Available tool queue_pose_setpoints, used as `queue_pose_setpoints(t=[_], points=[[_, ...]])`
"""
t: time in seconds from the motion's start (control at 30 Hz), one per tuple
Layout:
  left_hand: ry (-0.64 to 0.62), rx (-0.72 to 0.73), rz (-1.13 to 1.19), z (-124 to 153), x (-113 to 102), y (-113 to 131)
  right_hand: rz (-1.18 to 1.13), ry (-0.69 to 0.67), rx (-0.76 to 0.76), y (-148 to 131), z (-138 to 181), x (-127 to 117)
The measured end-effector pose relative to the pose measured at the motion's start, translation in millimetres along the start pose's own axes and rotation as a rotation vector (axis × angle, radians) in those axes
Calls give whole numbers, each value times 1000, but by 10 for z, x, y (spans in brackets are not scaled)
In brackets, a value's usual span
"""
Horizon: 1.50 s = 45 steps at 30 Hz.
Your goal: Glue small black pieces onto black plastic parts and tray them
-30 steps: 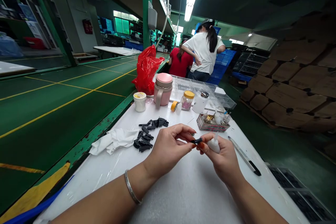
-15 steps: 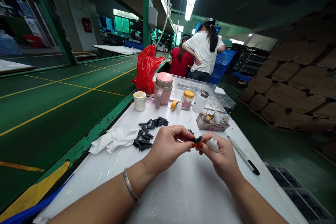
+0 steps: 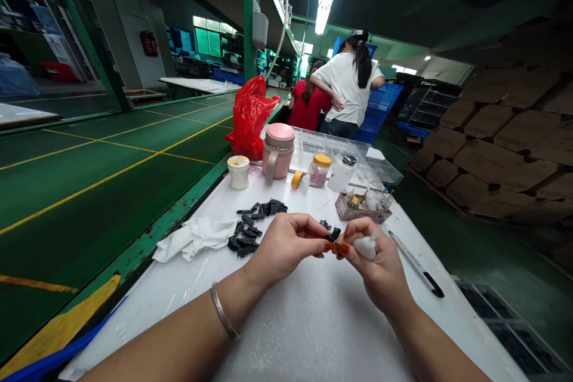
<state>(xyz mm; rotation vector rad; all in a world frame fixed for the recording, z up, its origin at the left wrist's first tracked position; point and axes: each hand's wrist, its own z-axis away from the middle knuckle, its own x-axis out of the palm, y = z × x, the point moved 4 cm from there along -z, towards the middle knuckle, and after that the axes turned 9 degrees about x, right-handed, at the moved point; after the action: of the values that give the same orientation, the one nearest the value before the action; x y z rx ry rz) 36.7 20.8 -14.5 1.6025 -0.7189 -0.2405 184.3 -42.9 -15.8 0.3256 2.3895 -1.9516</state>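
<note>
My left hand pinches a small black plastic part between thumb and fingertips, above the white tabletop. Close against it, my right hand has its thumb and a fingertip at the part's near end. A small white squeeze bottle is tucked in that same hand, its narrow tip pointing up and to the right. Just beyond the fingers lie several tiny dark metal pieces. To the left, more black plastic parts are heaped beside a crumpled white cloth.
Behind my hands stand a pink mug, a white tub, a yellow-lidded jar and a patterned box of small bottles. A utility knife lies at right. Two people are beyond the table; a green conveyor belt runs left.
The black part has turned between my fingertips, its far end now pointing more upward. My right fingers have shifted slightly, and the squeeze bottle tilts more to the right.
</note>
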Motion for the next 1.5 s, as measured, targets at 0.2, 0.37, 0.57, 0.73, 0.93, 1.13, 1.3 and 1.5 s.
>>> queue_pose_setpoints(t=[0.2, 0.37, 0.57, 0.73, 0.93, 1.13, 1.3, 1.5], points=[[-39, -22, 57, -6, -10, -19, 70, -23, -38, -58, 16, -3], [-69, -12, -69, 9, 16, 21, 291, 50, -61, -76, 50, -13], [-94, 69, -183, -9, 2, 5, 138, 18, 11, -43, 11, 3], [-49, 57, -65, -87, -139, -39, -130, 1, 68, -2, -60, -62], [279, 185, -105, -143, -477, 96, -361, 94, 119, 43, -170, -307], [494, 380, -145, -98, -539, 196, -496, 192, 210, 112, -278, -502], [214, 250, -402, -287, -256, 117, -612, 232, 221, 171, -321, -568], [-216, 126, -1141, -737, 152, -225, -632, 210, 212, 203, -327, -570]])
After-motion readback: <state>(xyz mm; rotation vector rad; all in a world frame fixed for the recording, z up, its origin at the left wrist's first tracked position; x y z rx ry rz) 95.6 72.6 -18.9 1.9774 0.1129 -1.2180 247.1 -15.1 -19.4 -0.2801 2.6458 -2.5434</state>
